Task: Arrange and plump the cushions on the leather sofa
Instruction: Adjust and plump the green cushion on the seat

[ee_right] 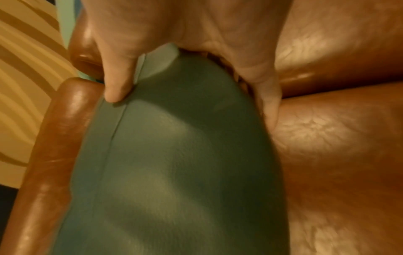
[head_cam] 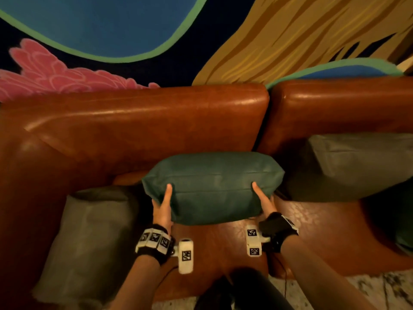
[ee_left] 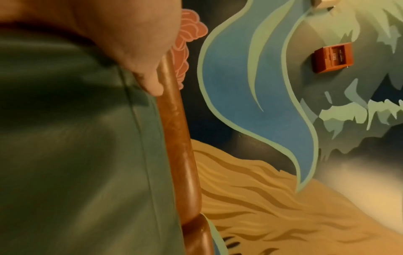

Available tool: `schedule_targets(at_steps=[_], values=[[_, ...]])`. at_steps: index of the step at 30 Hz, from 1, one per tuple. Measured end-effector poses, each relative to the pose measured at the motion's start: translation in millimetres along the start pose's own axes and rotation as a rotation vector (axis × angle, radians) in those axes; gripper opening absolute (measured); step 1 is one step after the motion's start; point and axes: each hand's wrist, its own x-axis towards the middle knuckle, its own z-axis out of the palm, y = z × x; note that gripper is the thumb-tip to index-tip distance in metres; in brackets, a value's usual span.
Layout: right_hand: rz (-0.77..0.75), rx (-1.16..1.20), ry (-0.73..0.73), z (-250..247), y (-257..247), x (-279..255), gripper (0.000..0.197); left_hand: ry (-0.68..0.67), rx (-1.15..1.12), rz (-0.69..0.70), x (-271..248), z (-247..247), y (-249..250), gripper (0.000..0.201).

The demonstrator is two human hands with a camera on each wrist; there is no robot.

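A teal leather cushion (head_cam: 212,186) is held lengthwise over the seat of the brown leather sofa (head_cam: 145,121), close to its backrest. My left hand (head_cam: 163,209) grips the cushion's left end with the thumb lying on top. My right hand (head_cam: 263,202) grips the right end the same way. In the right wrist view the thumb and fingers (ee_right: 268,96) pinch the end of the cushion (ee_right: 174,172) from both sides. In the left wrist view my hand (ee_left: 130,43) lies against the cushion (ee_left: 76,155); its lower fingers are hidden.
A grey cushion (head_cam: 89,238) lies on the seat by the left armrest. Another grey cushion (head_cam: 348,166) leans on the right backrest section. A painted mural wall (head_cam: 111,30) rises behind the sofa, with a red alarm box (ee_left: 332,57) on it. Speckled floor (head_cam: 335,291) is in front.
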Motion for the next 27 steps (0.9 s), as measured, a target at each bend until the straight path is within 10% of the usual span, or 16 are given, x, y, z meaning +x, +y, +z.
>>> schedule_targets(at_steps=[5,8,11,15,24,27], values=[[0.072,0.036,-0.148,17.4,24.3,-10.2,0.105,-0.149,-0.078,-0.418,-24.2,19.8,-23.9,0.094],[0.215,0.144,-0.380,51.4,-3.7,-31.7,0.093,-0.266,-0.207,-0.359,-16.3,41.6,0.8,0.050],[0.208,0.254,-0.476,83.3,-58.9,-25.4,0.081,-0.362,-0.402,-0.334,20.9,67.8,36.9,0.073],[0.260,0.187,-0.385,98.9,-88.9,-18.4,0.100,-0.331,-0.397,-0.408,40.2,85.6,57.0,0.117],[0.345,0.180,-0.316,52.4,-32.3,-14.9,0.116,-0.267,-0.421,-0.427,-1.9,52.3,8.5,0.104],[0.172,0.144,-0.088,39.3,-27.6,-17.9,0.137,-0.039,-0.352,-0.280,-15.2,43.0,2.1,0.101]])
